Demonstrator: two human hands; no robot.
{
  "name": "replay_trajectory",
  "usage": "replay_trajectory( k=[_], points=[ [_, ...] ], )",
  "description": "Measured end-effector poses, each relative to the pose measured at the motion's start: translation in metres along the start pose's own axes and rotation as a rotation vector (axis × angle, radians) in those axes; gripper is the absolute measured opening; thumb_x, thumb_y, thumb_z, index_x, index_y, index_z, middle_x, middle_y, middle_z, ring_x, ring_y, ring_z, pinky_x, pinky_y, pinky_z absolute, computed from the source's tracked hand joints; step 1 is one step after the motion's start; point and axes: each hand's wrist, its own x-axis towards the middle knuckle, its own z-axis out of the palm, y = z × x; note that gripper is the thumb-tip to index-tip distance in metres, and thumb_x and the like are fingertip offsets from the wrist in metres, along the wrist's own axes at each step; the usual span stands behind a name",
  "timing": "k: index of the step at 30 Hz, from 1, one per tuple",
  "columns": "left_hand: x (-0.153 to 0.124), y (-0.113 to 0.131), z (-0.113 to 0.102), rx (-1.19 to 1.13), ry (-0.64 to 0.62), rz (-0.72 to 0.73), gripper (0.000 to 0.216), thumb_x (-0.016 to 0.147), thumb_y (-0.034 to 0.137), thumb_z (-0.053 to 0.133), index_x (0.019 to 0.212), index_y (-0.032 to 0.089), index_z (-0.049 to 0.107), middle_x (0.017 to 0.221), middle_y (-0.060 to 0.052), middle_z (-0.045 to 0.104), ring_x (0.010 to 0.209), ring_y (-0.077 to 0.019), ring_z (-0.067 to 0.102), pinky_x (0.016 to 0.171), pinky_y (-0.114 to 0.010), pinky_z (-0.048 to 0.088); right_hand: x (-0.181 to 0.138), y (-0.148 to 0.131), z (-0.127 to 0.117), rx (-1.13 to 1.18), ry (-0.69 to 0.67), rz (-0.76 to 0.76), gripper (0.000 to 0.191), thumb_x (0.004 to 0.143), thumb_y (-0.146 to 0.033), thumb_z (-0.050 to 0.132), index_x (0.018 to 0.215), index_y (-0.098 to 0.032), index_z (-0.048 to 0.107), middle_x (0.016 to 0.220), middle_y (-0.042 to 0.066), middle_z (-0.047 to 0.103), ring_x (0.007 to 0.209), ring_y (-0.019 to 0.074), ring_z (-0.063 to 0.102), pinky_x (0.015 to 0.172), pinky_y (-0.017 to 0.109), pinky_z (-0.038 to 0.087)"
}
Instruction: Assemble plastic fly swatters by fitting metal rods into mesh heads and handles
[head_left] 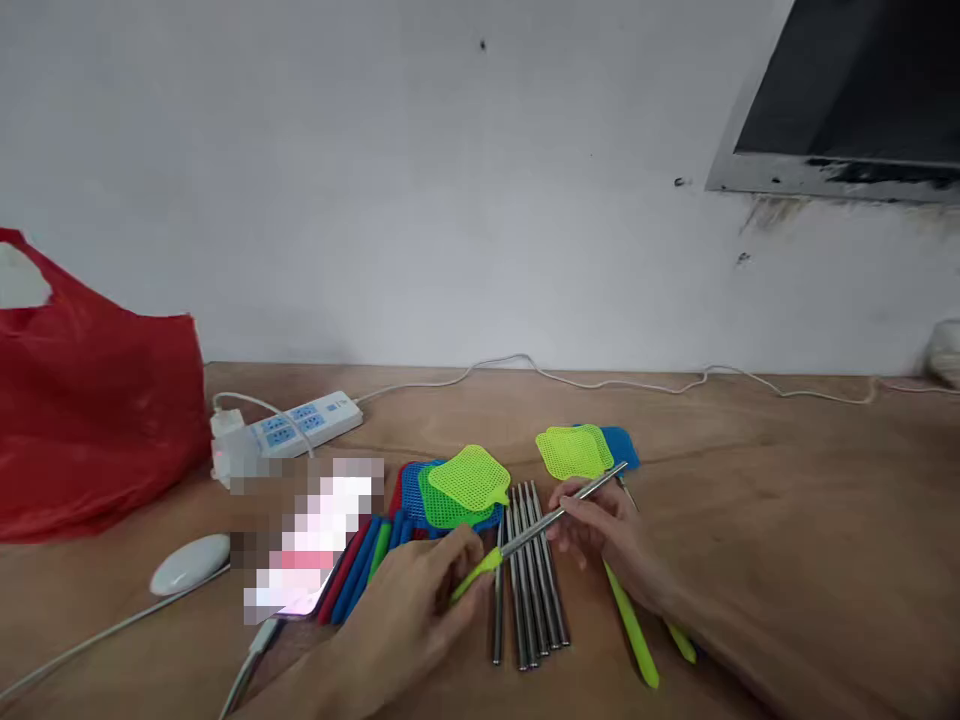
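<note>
My left hand (409,615) is closed around a yellow-green fly swatter handle (480,572), whose front end meets a metal rod (536,527). The fingers of my right hand (611,535) pinch that rod near its far end. Below, several loose metal rods (534,600) lie side by side on the table. Mesh swatter heads (469,480) in yellow-green, green, blue and red are piled behind my left hand. Blue, red and green handles (356,570) lie left of it, partly hidden. Right of my right hand are yellow-green swatter heads (574,453), a blue one (621,447) and yellow-green handles (632,625).
A lit phone (330,540), partly blurred out, lies at left with a cable. Near it are a white mouse-shaped object (191,563) and a power strip (307,423). A red plastic bag (97,420) stands far left. A white cord (630,384) runs along the wall.
</note>
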Motion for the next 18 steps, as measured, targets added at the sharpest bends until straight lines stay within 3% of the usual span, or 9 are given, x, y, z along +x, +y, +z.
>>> replay_trajectory(
  k=[5, 18],
  points=[
    [0.0009, 0.0038, -0.0007, -0.006, 0.031, 0.02, 0.021, 0.101, 0.036, 0.045, 0.085, 0.022, 0.05, 0.063, 0.006, 0.043, 0.055, -0.0139, 0.044, 0.051, -0.025, 0.027, 0.0034, -0.0004, 0.0002, 0.005, 0.007, -0.015, 0.028, 0.079, -0.044, 0.079, 0.083, -0.017, 0.07, 0.065, 0.004, 0.073, 0.053, 0.012, 0.062, 0.04, 0.016, 0.045],
    [0.0002, 0.0, 0.0003, -0.013, 0.043, 0.078, 0.02, 0.103, 0.036, 0.045, 0.09, 0.022, 0.052, 0.068, 0.006, 0.045, 0.058, -0.0135, 0.044, 0.054, -0.025, 0.029, -0.0005, -0.0086, 0.002, -0.023, -0.133, 0.063, 0.033, 0.079, -0.047, 0.078, 0.088, -0.017, 0.07, 0.072, 0.005, 0.074, 0.057, 0.0128, 0.064, 0.044, 0.017, 0.046]
  ],
)
